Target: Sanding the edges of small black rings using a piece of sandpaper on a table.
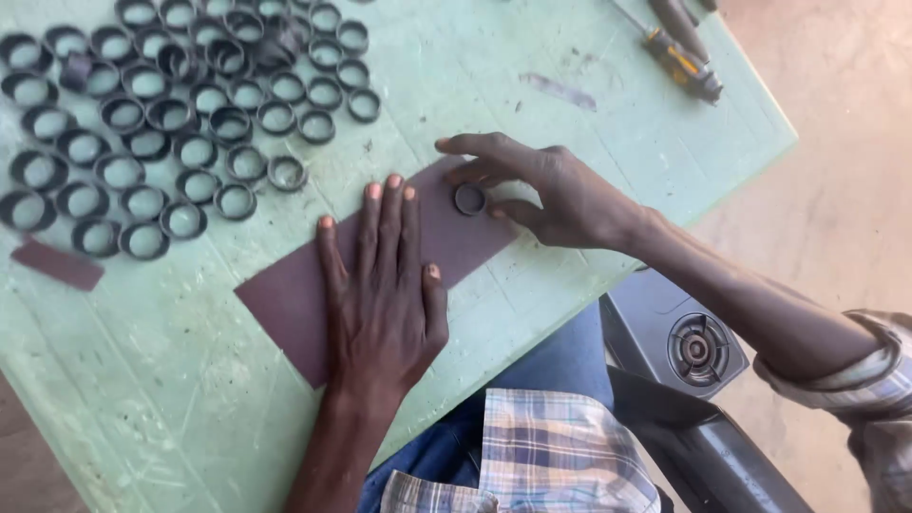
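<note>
The right hand [556, 195] pinches a small dark ring [469, 199] between thumb and fingers [475, 144], pressing it on the brown sandpaper strip [294, 304]'s far end. The left hand [385, 285] lies flat, fingers spread, on the strip's middle, holding nothing.

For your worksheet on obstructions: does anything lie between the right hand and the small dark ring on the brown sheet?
Nothing visible does. The right hand already has its fingertips around the small dark ring, which lies on the brown sheet; the left hand lies flat beside it.
</note>
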